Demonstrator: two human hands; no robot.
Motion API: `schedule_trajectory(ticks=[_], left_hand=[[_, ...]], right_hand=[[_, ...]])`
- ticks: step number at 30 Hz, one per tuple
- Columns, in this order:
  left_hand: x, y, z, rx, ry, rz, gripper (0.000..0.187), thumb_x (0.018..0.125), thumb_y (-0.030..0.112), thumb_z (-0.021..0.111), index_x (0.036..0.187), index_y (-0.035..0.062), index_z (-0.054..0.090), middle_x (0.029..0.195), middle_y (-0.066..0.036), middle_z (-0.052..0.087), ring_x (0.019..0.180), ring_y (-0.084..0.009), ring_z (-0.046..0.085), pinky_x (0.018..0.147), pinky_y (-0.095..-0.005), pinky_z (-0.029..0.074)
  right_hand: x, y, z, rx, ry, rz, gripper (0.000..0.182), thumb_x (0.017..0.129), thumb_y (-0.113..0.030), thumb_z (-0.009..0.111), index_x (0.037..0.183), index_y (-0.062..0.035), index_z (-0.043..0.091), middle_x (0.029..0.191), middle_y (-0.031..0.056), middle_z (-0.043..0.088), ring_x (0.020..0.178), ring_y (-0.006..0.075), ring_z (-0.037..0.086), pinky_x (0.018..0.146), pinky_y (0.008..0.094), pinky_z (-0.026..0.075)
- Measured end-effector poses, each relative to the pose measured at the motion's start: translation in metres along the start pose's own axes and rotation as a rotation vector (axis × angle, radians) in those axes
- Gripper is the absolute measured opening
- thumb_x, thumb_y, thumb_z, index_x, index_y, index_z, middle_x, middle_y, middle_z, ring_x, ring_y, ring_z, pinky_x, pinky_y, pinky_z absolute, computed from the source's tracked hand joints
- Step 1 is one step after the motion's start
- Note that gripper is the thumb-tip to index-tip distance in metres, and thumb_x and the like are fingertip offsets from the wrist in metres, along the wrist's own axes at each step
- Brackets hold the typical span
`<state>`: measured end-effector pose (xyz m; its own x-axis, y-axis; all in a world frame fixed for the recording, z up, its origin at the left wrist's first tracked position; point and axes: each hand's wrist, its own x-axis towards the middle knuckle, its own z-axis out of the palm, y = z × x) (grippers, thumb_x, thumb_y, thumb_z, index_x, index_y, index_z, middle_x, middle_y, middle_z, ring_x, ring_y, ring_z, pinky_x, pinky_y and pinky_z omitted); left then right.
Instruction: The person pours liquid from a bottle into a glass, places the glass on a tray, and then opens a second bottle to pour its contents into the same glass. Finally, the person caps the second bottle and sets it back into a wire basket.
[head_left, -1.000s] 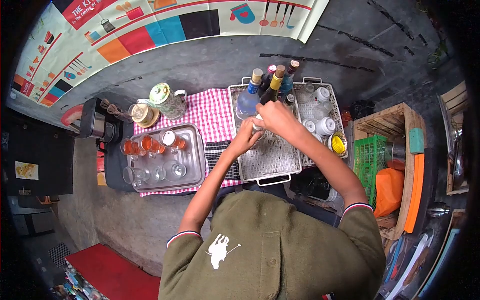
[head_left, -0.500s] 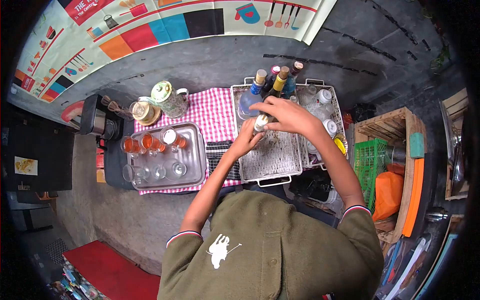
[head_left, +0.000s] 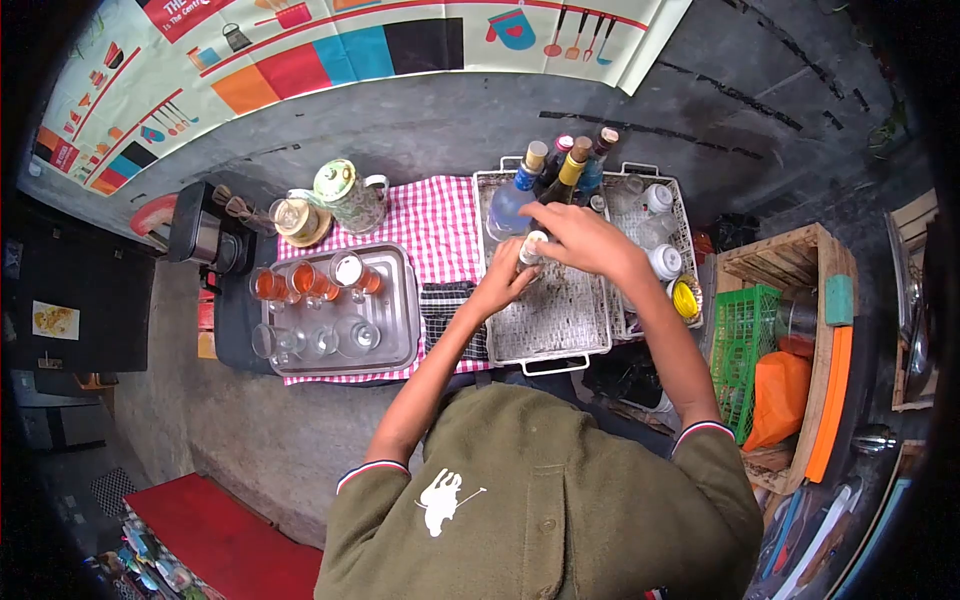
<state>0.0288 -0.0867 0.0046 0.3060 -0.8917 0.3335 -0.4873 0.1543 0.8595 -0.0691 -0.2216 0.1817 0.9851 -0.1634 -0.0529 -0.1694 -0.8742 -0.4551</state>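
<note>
Your left hand [head_left: 499,278] held a small bottle [head_left: 532,246] over the white tray [head_left: 560,322]; your right hand [head_left: 590,240] curved narrowly at its top, grip unclear. Work there apparently called for steady left support.

The tray [head_left: 399,312] lies left of 2 baskets [head_left: 548,322].

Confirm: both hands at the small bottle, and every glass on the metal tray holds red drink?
No: head view has left hand and right hand at the small bottle, but only the far glasses on the metal tray hold red drink; near glasses look empty.
</note>
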Motion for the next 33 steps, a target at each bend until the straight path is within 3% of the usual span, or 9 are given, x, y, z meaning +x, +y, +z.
schedule_trajectory(ticks=[2,3,13,16,18,22,25,28,33], left_hand=[[0.002,0.003,-0.002,-0.012,-0.021,0.010,0.046,0.092,0.014,0.063,0.133,0.0032,0.045,0.123,-0.020,0.049,0.116,-0.0367,0.047,0.101,-0.0437,0.040],[0.003,0.003,-0.001,-0.037,-0.025,0.002,0.045,0.093,0.014,0.062,0.132,0.0028,0.045,0.123,-0.020,0.049,0.118,-0.0368,0.047,0.100,-0.0440,0.041],[0.001,-0.017,0.010,-0.043,-0.025,-0.002,0.054,0.092,0.012,0.064,0.139,0.0011,0.039,0.125,-0.021,0.045,0.119,-0.0331,0.047,0.086,-0.0345,0.055],[-0.003,-0.007,0.001,0.014,0.006,0.016,0.053,0.092,0.012,0.064,0.137,-0.0010,0.040,0.125,-0.020,0.047,0.117,-0.0342,0.048,0.091,-0.0381,0.051],[-0.003,-0.003,-0.002,0.024,0.011,0.019,0.051,0.092,0.014,0.063,0.136,-0.0008,0.042,0.125,-0.021,0.048,0.119,-0.0366,0.047,0.101,-0.0424,0.041],[0.000,0.000,0.000,-0.005,0.005,0.011,0.049,0.091,0.014,0.062,0.134,0.0002,0.044,0.128,-0.022,0.049,0.122,-0.0364,0.046,0.106,-0.0439,0.035],[0.000,-0.001,0.001,0.004,0.008,0.033,0.048,0.090,0.013,0.062,0.133,0.0001,0.044,0.127,-0.022,0.050,0.122,-0.0364,0.046,0.106,-0.0442,0.035],[0.001,-0.001,0.000,-0.023,0.030,0.028,0.047,0.090,0.014,0.063,0.132,0.0011,0.045,0.126,-0.021,0.051,0.121,-0.0371,0.046,0.105,-0.0446,0.035],[-0.002,0.002,-0.006,-0.067,0.009,0.003,0.046,0.091,0.018,0.063,0.131,0.0023,0.047,0.126,-0.021,0.052,0.121,-0.0384,0.047,0.104,-0.0455,0.035]], right_hand=[[-0.005,0.006,-0.008,0.088,-0.064,-0.178,0.043,0.085,-0.021,0.070,0.124,-0.0099,0.056,0.103,0.0170,0.062,0.093,0.0377,0.064,0.080,0.0457,0.051],[-0.003,0.006,-0.007,0.061,-0.142,-0.100,0.044,0.079,-0.012,0.073,0.121,-0.0119,0.059,0.109,0.0136,0.058,0.095,0.0353,0.062,0.081,0.0442,0.050],[-0.003,-0.002,0.014,-0.208,0.052,0.149,0.035,0.084,-0.033,0.069,0.109,-0.0089,0.063,0.084,0.0151,0.065,0.087,0.0339,0.066,0.075,0.0439,0.053],[-0.016,-0.003,0.006,-0.103,0.153,-0.047,0.039,0.081,-0.029,0.073,0.113,-0.0093,0.063,0.086,0.0148,0.066,0.084,0.0365,0.067,0.076,0.0470,0.054],[-0.018,0.005,-0.002,-0.021,0.112,-0.244,0.045,0.079,-0.023,0.074,0.121,-0.0130,0.062,0.091,0.0127,0.066,0.088,0.0354,0.066,0.079,0.0454,0.053],[-0.012,0.016,0.003,0.016,0.039,-0.197,0.040,0.078,-0.011,0.073,0.116,-0.0111,0.065,0.088,0.0126,0.064,0.083,0.0316,0.066,0.074,0.0429,0.052],[-0.002,0.025,0.008,0.140,-0.046,-0.088,0.036,0.078,-0.020,0.075,0.110,-0.0070,0.065,0.076,0.0137,0.064,0.076,0.0348,0.066,0.068,0.0430,0.052],[0.000,0.019,0.018,-0.124,0.092,-0.025,0.041,0.077,-0.032,0.076,0.106,-0.0053,0.064,0.066,0.0138,0.062,0.069,0.0362,0.065,0.065,0.0431,0.051],[-0.004,0.008,0.011,-0.144,0.128,-0.085,0.046,0.077,-0.037,0.075,0.112,-0.0093,0.065,0.082,0.0129,0.064,0.080,0.0338,0.066,0.070,0.0424,0.052]])
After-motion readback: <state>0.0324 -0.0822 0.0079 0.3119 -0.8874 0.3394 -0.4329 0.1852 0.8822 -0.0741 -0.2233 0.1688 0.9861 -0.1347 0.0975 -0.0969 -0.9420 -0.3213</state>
